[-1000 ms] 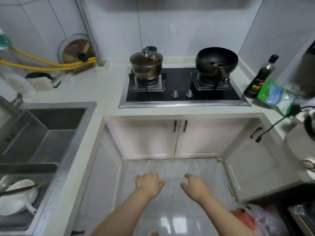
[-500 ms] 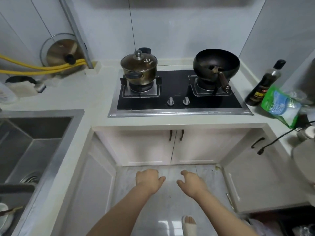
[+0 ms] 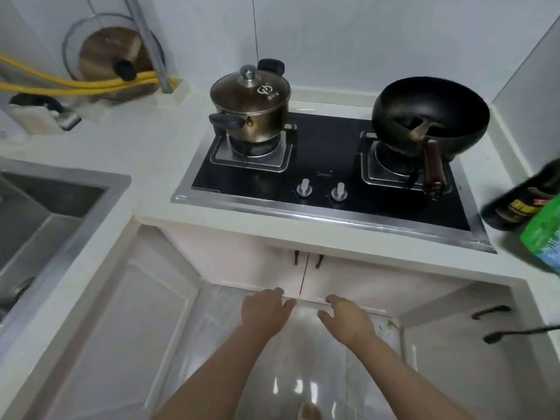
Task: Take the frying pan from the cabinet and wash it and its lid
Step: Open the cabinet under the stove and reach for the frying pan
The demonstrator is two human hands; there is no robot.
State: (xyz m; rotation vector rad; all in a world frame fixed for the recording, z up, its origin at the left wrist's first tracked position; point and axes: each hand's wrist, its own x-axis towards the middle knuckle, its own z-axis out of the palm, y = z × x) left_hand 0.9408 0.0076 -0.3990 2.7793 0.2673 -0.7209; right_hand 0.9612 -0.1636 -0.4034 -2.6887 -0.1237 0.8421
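Note:
The white double-door cabinet (image 3: 272, 268) under the stove stands closed, with two small dark handles at its middle seam. My left hand (image 3: 265, 310) and my right hand (image 3: 345, 318) reach forward side by side just below the doors' bottom edge, fingers loosely spread, holding nothing. No frying pan from the cabinet is visible. A glass lid (image 3: 112, 56) with a black knob leans against the wall at the back left.
A black wok (image 3: 430, 115) with a wooden handle and a brass lidded pot (image 3: 251, 107) sit on the black gas stove (image 3: 327, 174). A steel sink (image 3: 45, 213) lies at left. A dark bottle (image 3: 521, 201) and green bag (image 3: 545, 237) stand at right. Yellow hoses (image 3: 75, 84) run along the back left.
The view has moved closer to the stove and the cabinet. Both hands have advanced from mid-floor to the cabinet doors' bottom edge.

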